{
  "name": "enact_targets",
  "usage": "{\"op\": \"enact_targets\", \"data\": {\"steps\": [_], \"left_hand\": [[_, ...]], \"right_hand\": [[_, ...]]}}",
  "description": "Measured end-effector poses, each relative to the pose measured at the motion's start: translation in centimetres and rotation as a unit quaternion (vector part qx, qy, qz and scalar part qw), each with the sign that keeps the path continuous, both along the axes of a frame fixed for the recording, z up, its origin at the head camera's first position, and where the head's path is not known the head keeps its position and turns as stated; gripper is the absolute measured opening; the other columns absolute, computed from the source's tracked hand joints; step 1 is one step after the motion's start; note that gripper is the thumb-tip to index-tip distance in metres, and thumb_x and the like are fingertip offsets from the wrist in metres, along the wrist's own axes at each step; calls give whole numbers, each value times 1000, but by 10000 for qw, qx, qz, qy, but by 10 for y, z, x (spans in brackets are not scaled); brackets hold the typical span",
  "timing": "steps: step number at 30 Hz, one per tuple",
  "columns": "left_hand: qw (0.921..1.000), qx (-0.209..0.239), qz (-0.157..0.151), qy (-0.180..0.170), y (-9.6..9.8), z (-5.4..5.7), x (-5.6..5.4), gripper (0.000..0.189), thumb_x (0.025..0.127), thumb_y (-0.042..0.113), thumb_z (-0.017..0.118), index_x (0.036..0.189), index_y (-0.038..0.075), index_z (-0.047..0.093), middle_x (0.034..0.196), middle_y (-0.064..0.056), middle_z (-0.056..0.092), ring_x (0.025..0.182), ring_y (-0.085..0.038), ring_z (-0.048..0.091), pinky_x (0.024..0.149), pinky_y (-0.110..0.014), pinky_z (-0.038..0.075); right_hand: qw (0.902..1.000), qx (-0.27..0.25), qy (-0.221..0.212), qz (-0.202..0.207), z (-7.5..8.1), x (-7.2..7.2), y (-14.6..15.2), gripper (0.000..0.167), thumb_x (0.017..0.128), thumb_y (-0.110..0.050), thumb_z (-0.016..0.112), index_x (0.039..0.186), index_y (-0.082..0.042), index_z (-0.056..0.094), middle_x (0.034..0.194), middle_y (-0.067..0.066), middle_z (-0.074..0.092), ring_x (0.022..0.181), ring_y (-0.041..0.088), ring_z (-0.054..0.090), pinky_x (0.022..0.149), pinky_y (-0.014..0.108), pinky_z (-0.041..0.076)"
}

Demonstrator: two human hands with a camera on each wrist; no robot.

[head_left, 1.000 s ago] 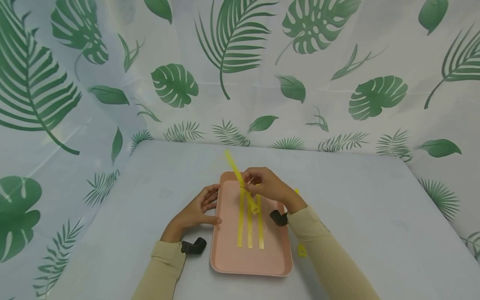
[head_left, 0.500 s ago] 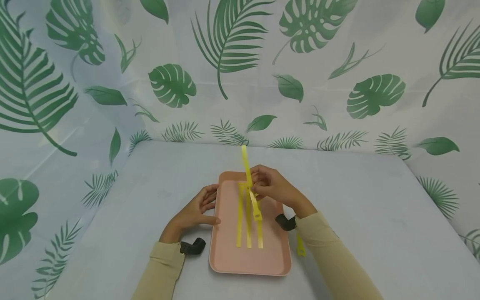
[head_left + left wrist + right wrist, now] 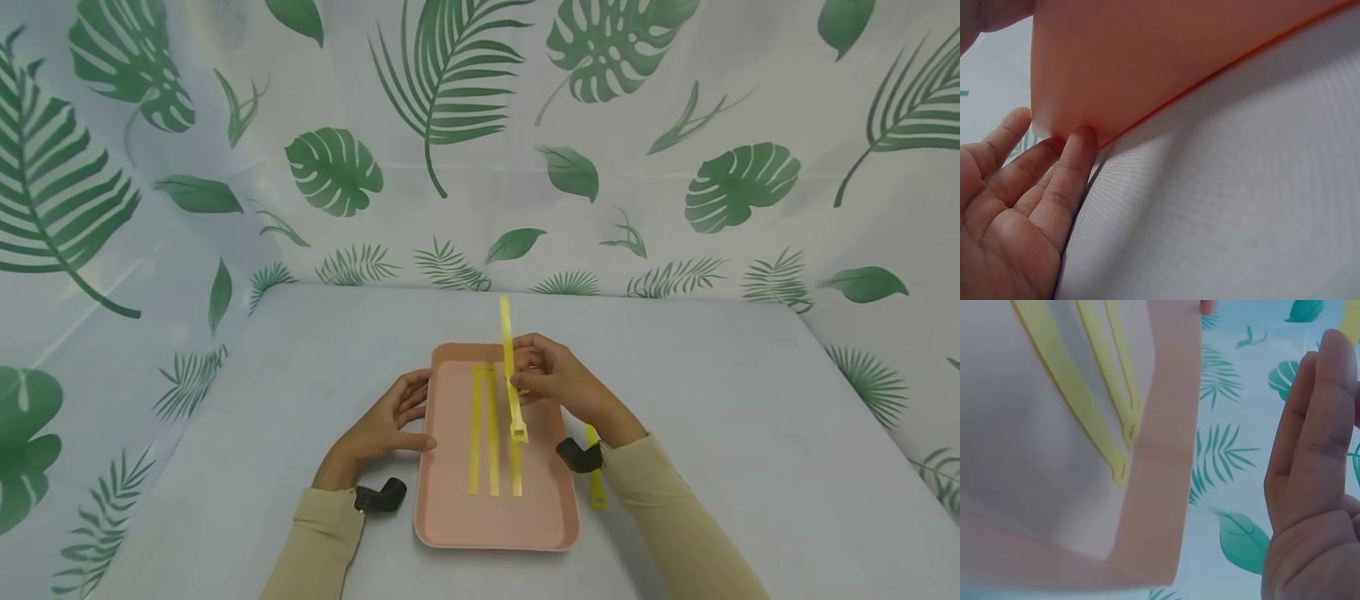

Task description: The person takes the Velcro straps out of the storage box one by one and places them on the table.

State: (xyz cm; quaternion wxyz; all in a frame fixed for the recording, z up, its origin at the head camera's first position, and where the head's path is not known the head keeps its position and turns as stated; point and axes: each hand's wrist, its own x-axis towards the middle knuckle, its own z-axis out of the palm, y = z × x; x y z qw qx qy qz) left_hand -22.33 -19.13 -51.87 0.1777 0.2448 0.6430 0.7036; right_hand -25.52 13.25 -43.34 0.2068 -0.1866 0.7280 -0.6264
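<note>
A pink tray (image 3: 495, 525) lies on the table, with three yellow cable ties (image 3: 475, 437) side by side in it, their slotted heads at the far end in the right wrist view. Another yellow cable tie (image 3: 517, 410) is raised over the tray, head end down, pinched near its middle by my right hand (image 3: 562, 385). My left hand (image 3: 378, 427) rests at the tray's left side, thumb at the rim; in the left wrist view its fairly straight fingers (image 3: 1075, 162) touch the outer wall.
One more yellow cable tie (image 3: 597, 492) lies on the table right of the tray, partly behind my right wrist. A white cloth (image 3: 735, 400) covers the table. Leaf-printed sheeting (image 3: 480, 167) hangs behind and at both sides.
My right hand has moved right with the cable tie, which has swung from a slant to nearly straight. My left hand stays at the tray's side.
</note>
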Motion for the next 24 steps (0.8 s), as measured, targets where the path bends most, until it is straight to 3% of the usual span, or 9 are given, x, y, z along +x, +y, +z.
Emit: {"op": "enact_targets", "data": {"steps": [13,24], "left_hand": [[10000,5,-8,28,1,-2,-1,115,86,13,95,165,-12,16,171,-37,20,156,-57,26,115,-21,47],[10000,15,-26,-18,1,1,1,116,85,15,95,165,-12,16,171,-37,20,154,-58,28,114,-21,48]], "right_hand": [[9995,143,-5,-276,7,4,13,47,104,3,62,146,10,42,97,2,60,88,14,71,79,31,66],[9990,208,-46,-397,8,8,25,53,104,2,63,150,11,39,97,4,60,81,15,71,79,31,66]]}}
